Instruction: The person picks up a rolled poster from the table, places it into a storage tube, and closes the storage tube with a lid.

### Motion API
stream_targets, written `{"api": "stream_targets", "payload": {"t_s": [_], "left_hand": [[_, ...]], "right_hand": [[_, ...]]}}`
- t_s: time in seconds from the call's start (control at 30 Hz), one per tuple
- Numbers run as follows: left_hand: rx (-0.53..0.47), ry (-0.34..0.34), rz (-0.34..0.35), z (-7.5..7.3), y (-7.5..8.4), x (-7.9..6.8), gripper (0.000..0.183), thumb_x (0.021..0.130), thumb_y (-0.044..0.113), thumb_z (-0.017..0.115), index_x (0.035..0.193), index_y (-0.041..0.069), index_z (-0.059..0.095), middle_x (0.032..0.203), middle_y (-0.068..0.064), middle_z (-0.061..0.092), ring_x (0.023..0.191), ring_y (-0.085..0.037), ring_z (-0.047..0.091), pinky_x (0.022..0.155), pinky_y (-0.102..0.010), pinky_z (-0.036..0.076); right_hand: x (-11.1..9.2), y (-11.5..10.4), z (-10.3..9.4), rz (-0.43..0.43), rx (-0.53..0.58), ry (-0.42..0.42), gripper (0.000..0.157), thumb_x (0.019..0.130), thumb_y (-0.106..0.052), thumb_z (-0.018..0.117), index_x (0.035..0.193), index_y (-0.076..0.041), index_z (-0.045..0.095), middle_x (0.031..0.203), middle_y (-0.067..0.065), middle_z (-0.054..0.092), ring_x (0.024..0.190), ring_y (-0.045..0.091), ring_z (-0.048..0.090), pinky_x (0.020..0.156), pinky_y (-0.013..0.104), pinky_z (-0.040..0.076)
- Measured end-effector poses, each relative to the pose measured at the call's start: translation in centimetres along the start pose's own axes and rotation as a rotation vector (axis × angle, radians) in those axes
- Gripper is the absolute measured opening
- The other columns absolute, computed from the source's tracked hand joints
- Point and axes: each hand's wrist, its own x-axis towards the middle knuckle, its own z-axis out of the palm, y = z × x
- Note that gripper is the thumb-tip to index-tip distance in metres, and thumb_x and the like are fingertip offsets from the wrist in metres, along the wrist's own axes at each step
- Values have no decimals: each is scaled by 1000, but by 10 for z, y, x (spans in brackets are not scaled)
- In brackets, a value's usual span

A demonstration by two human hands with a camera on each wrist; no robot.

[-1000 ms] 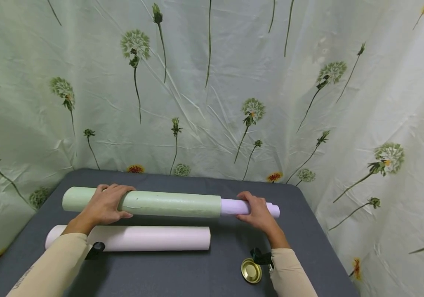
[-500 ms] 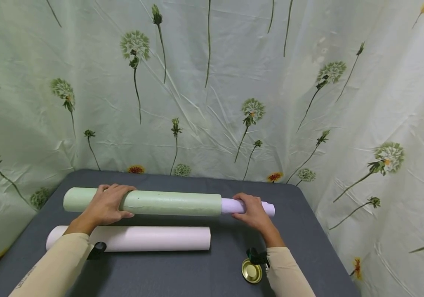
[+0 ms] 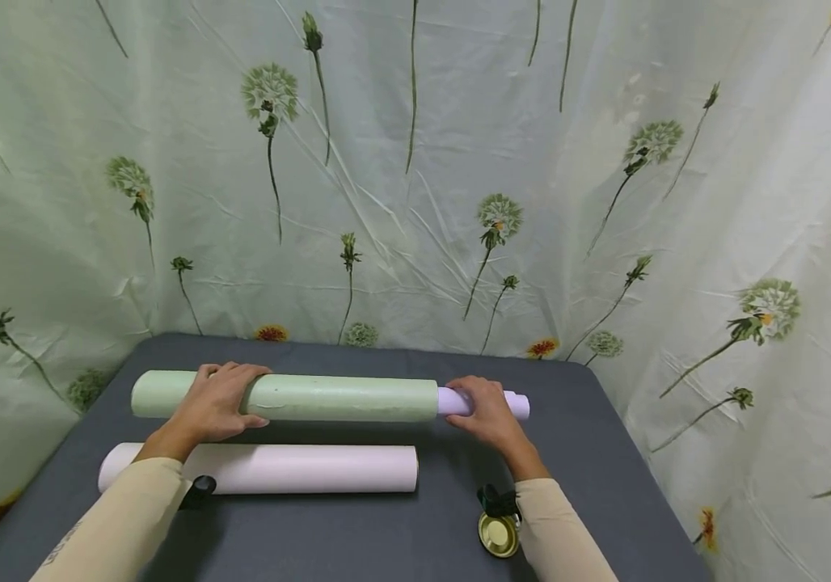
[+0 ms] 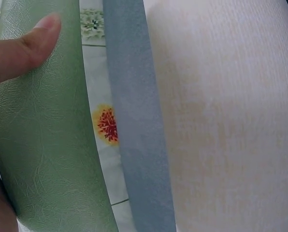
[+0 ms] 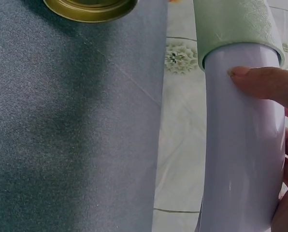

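My left hand (image 3: 215,408) grips a long pale green tube (image 3: 343,398) near its left part, thumb on the near side in the left wrist view. A glossy lilac roll of sheet (image 5: 243,145) sticks out of the tube's right end. Around this roll my right hand (image 3: 490,411) is wrapped, its thumb close to the green rim in the right wrist view. Both tube and roll are held above the table, roughly level. How far the roll reaches inside the tube is hidden.
A pale pinkish-white tube (image 3: 306,469) lies on the dark grey tabletop (image 3: 357,537), nearer me and under my left forearm. A round gold lid (image 3: 498,536) rests by my right wrist strap. Behind the table hangs a dandelion-print curtain (image 3: 401,202).
My right hand has moved left, and the lilac roll has slid further into the green tube, so less of it shows. The left hand keeps its grip.
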Motion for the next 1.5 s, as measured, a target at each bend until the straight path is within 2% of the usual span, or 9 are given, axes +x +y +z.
{"api": "stream_targets", "payload": {"t_s": [0.13,0.33,0.73,1.03,1.13,1.27,1.43,1.5], "left_hand": [[1,2,11,4,2,3,72,67,31,87,127,4,57,120,-16,62,110,-37,53,91,-60,28],[18,8,14,4,3,3,71,67,31,86,126,4,57,121,-16,62,111,-38,53,92,-61,29],[6,12,3,4,0,-3,71,66,31,87,126,5,58,121,-16,62,111,-38,53,91,-61,28],[8,12,-12,4,-1,-7,72,65,31,88,126,5,58,120,-16,62,111,-37,53,91,-61,28],[4,18,-11,3,-3,-8,72,64,30,88,125,5,58,120,-16,63,110,-37,53,89,-61,28],[-17,24,-1,3,-5,-9,71,64,29,88,124,6,59,120,-15,63,110,-37,53,89,-60,28],[-22,16,-2,4,-7,-10,71,64,29,88,125,5,59,121,-15,63,111,-37,53,90,-59,28],[-22,12,-3,3,-7,-9,72,64,29,88,125,5,59,121,-15,62,111,-37,53,90,-59,27]], "right_hand": [[-1,2,0,2,7,-20,43,66,-7,86,105,-5,69,102,10,69,93,29,62,82,48,39],[2,3,1,-48,40,-58,42,69,-8,84,108,-2,68,104,13,69,94,30,63,81,48,46],[6,-6,9,-55,60,-111,54,73,-2,80,122,8,60,115,21,65,103,35,62,85,49,47],[6,-10,8,-77,48,-143,58,72,-2,81,125,7,58,119,20,63,109,36,60,89,49,46],[3,-9,3,-80,88,-109,60,71,-1,82,126,4,58,124,18,60,115,36,56,92,50,45],[-4,3,-8,-61,178,6,61,69,1,84,126,1,60,127,15,58,120,35,53,93,52,44],[-21,27,-22,83,348,102,56,72,-3,83,124,0,62,129,16,58,124,33,49,99,55,37],[-29,37,-27,165,432,113,52,76,-5,81,124,2,61,129,16,58,123,28,50,101,50,37]]}}
